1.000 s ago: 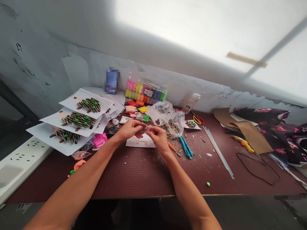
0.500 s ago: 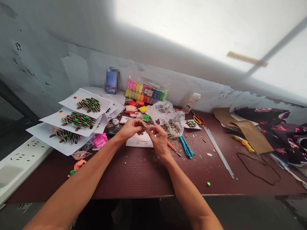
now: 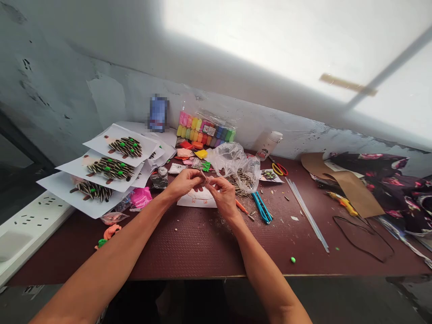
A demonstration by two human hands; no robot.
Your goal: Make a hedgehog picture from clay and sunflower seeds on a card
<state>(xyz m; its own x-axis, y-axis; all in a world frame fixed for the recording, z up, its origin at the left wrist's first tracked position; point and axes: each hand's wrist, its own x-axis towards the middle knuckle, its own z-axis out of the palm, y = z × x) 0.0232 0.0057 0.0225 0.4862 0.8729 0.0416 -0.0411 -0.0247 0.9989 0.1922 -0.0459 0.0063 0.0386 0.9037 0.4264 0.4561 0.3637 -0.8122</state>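
Note:
My left hand [image 3: 185, 182] and my right hand [image 3: 222, 191] meet at the middle of the table, fingers pinched together. Between their fingertips is a small brownish piece in clear wrapping [image 3: 206, 179], partly hidden by the fingers. Beneath them lies a white paper [image 3: 197, 201] with an outline drawing. Beyond the right hand are sunflower seeds [image 3: 242, 181] partly under a clear plastic bag [image 3: 248, 173]. An orange pen-like tool [image 3: 241, 206] and a blue cutter [image 3: 262, 208] lie right of that hand.
Papers with seed hedgehogs [image 3: 111, 169] are stacked at left, above a white power strip [image 3: 40, 220]. Coloured clay packs [image 3: 205, 130], a bottle [image 3: 269, 145] and scissors [image 3: 278, 168] stand or lie behind. Glue sticks [image 3: 308, 215] and a yellow glue gun [image 3: 343, 203] are at right.
The hands keep nearly the same place, with only a slight shift of the fingers around the small piece. Nothing else has clearly moved.

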